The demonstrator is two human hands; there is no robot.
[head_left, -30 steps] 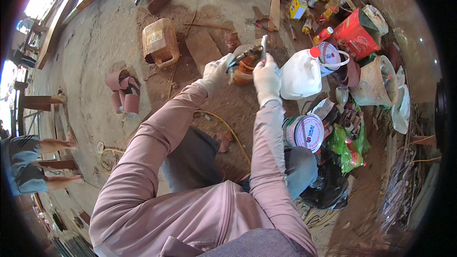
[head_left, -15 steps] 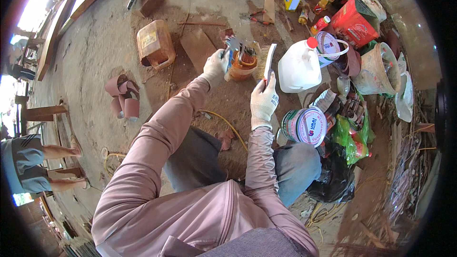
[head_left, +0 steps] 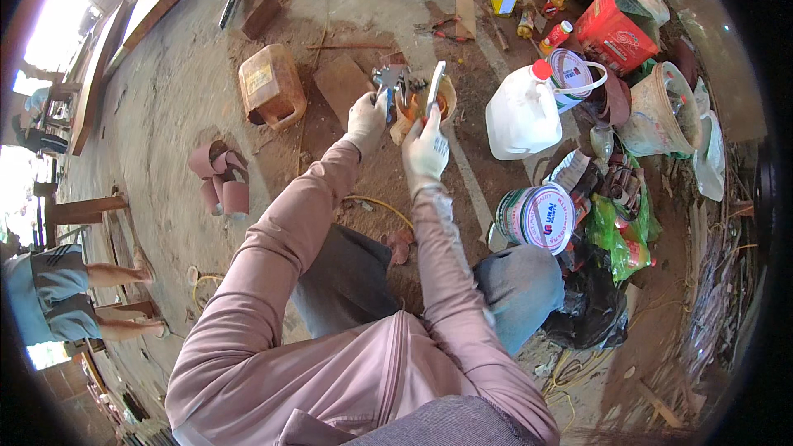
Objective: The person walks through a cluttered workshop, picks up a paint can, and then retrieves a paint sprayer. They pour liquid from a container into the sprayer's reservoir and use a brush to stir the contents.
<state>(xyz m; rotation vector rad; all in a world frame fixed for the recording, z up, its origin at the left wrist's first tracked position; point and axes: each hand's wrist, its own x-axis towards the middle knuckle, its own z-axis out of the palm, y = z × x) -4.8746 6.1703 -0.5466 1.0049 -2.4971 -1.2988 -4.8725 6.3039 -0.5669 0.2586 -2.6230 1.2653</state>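
My left hand, in a pale work glove, is closed around a scraper with a wide metal blade and a bit of blue at its handle. Close beside it, my gloved right hand grips a narrow white tool that points away from me; its exact kind is not clear. Just past both hands stands a cut-off orange-brown container, partly hidden by them. Pale tan material shows right beside the white tool, and I cannot tell whether it belongs to it.
A brown-stained jug and curled sanding strips lie to the left. On the right are a white jug, a paint can, a bucket and a red box. Another person's legs show far left.
My right hand has moved left and slightly nearer with the white tool, bringing it in front of the orange-brown container. My left hand has shifted slightly left, still holding the scraper.
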